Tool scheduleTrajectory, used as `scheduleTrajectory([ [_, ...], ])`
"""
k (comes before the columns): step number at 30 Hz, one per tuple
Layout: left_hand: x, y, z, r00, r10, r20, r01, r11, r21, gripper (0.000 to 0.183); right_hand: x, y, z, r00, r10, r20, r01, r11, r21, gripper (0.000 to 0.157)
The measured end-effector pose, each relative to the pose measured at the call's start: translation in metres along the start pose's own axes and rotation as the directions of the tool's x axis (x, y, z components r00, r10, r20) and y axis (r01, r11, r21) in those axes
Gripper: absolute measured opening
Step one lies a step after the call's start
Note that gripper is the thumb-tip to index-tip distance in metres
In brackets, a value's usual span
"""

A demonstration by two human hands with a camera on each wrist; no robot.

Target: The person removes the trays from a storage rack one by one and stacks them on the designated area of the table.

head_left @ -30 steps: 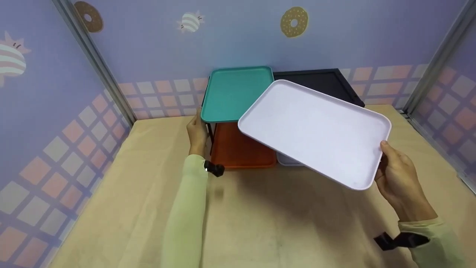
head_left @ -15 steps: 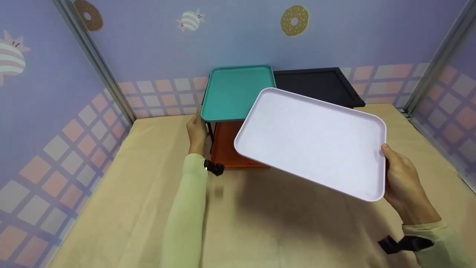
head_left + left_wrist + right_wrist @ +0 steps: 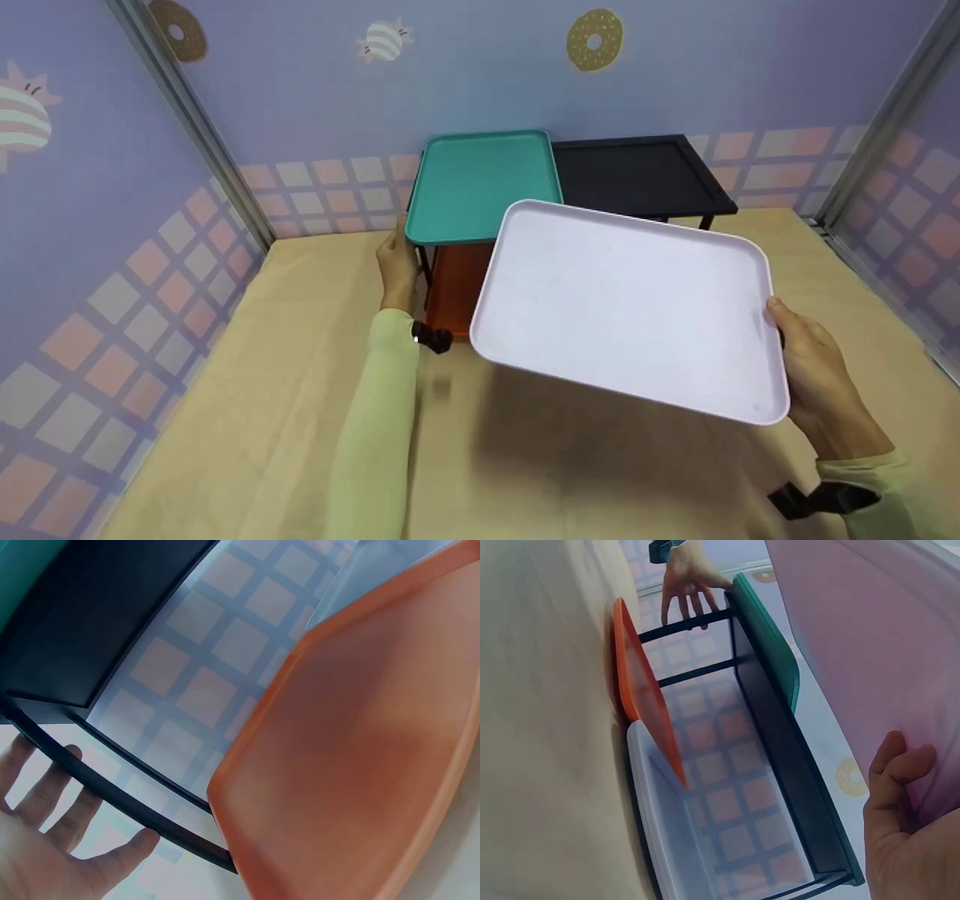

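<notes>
My right hand [image 3: 814, 367] grips the right short edge of a pale lilac-white tray [image 3: 630, 307], tilted in the air, with its fingers curled underneath in the right wrist view. My left hand [image 3: 397, 266] touches the left leg [image 3: 127, 795] of a black two-level rack [image 3: 637, 176], its fingers fairly straight in the left wrist view. On the rack's top, at the left, lies a teal tray [image 3: 484, 184]. An orange tray [image 3: 352, 742] sits below it, partly hidden by the lilac-white tray in the head view. Beside it, low down, stands a whitish tray [image 3: 660, 810], hidden in the head view.
A beige cloth [image 3: 300, 375] covers the table. Behind the rack rises a purple patterned wall [image 3: 480, 75], with a side wall [image 3: 60, 225] at the left. A metal rail [image 3: 840, 247] runs along the right side.
My right hand has drawn the lilac-white tray a little down and toward me, turning it more level. More of the black rack top shows. The left hand has not moved.
</notes>
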State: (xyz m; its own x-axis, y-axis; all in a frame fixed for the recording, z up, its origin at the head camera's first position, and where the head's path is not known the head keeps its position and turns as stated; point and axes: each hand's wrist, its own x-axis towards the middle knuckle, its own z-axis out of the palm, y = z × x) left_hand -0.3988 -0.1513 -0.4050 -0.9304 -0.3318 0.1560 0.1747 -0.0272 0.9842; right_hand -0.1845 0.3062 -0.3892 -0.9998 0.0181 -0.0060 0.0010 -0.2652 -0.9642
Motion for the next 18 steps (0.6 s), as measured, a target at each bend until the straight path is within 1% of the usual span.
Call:
scheduleTrajectory([
  [4,0.0002,0.001,0.0005,1.0,-0.003,-0.004,0.003,1.0,0.002,0.053,-0.0007,0.0016,0.0009,1.0,0.01,-0.001,-0.01,1.0,-0.026,0.034],
  [11,0.0007,0.0006,0.0012,1.0,0.004,-0.017,-0.004,1.0,-0.007,0.054,-0.0027,0.0061,0.0019,0.999,0.029,0.013,-0.028,0.995,-0.093,0.037],
  [15,0.0009,-0.0002,0.0011,1.0,0.013,-0.019,-0.013,1.0,-0.005,0.055,-0.0035,0.0075,0.0014,0.999,0.04,0.032,-0.036,0.993,-0.113,0.04],
  [18,0.0013,-0.0004,0.001,1.0,0.026,-0.011,-0.026,0.999,-0.026,0.055,-0.004,0.0077,0.0008,0.998,0.039,0.05,-0.032,0.99,-0.134,0.043],
])
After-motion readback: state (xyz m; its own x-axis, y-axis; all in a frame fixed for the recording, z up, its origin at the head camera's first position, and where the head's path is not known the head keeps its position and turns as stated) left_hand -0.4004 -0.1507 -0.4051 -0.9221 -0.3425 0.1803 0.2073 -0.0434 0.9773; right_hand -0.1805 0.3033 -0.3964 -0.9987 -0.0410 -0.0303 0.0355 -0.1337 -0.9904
